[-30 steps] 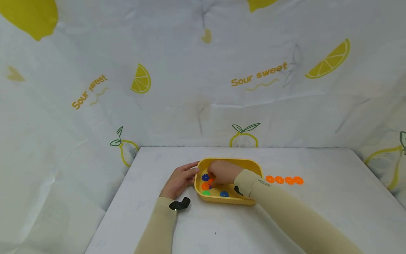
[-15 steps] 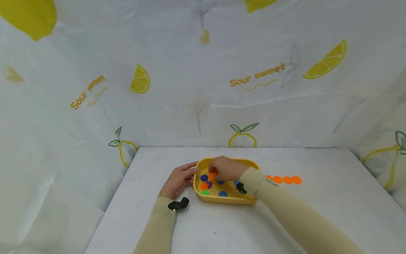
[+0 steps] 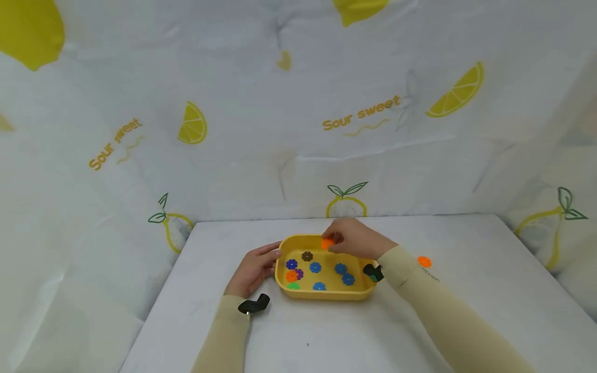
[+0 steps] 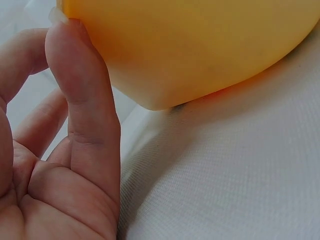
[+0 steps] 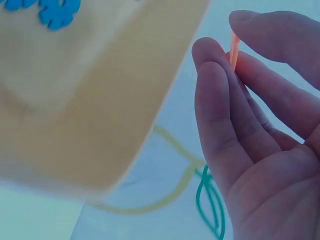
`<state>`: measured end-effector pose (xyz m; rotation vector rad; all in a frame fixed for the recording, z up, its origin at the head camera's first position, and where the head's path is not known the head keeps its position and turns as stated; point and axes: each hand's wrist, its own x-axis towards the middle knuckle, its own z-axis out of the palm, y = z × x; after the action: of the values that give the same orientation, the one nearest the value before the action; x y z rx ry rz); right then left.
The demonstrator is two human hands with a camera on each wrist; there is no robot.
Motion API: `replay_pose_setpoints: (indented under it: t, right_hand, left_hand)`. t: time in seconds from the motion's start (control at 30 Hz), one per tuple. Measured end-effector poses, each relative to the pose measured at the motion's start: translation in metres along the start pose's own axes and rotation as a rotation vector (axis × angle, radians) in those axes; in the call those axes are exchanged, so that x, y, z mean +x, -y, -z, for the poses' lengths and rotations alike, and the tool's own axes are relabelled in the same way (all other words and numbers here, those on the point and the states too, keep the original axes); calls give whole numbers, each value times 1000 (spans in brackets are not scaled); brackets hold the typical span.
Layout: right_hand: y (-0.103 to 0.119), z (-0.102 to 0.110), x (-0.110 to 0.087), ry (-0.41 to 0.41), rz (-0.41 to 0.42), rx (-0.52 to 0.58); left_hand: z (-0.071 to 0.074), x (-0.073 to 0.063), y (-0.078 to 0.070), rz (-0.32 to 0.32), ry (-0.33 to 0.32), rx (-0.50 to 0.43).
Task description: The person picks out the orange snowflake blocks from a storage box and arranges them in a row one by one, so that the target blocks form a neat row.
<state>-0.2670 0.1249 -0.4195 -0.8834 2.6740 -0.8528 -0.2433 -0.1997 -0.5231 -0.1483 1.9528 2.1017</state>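
Observation:
A yellow plastic tray [image 3: 326,295] stands on the white table. My left hand [image 3: 252,272] is at its left end, fingers extended along the outside and thumb touching the rim; the left wrist view shows the thumb against the yellow wall [image 4: 200,50]. My right hand [image 3: 356,238] pinches an orange flower-shaped disc [image 3: 327,243] above the tray's back rim. In the right wrist view the disc [image 5: 234,52] is edge-on between thumb and fingertips. Inside the tray lie several flower-shaped discs: blue [image 3: 319,286], dark blue [image 3: 291,264], brown [image 3: 307,256], purple [image 3: 299,273], orange [image 3: 291,276] and green [image 3: 293,285].
Right of the tray, an orange disc [image 3: 424,261] lies on the table [image 3: 466,295], just past the right sleeve [image 3: 434,290]. The forearm hides that part of the table. A white cloth [image 3: 261,181] printed with lemons hangs behind the table.
My right hand has lifted the orange disc out of the tray and moved right toward the back rim. The brown disc came into sight. My left hand stays at the tray's left end.

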Motion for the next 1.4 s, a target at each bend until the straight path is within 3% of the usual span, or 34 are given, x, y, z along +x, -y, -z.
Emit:
replay_pose_setpoints:
  t: [0.27, 0.5, 0.7, 0.83, 1.13, 1.4]
  right_hand:
    - [-32, 24, -44, -141, -116, 66]
    - [-74, 34, -90, -253, -231, 102]
    - [-114, 35, -131, -293, -370, 100]
    - [-137, 33, -151, -325, -395, 78]
    - [-159, 34, -168, -348, -437, 49]
    - [-171, 29, -176, -350, -487, 15]
  left_hand:
    - [0, -2, 0, -8, -13, 5]
    - [-1, -3, 2, 8, -4, -12]
    - [-1, -2, 2, 18, 2, -28]
    - [-2, -3, 1, 20, 5, -33]
    - [1, -6, -1, 14, -5, -51]
    - [1, -4, -1, 29, 31, -52]
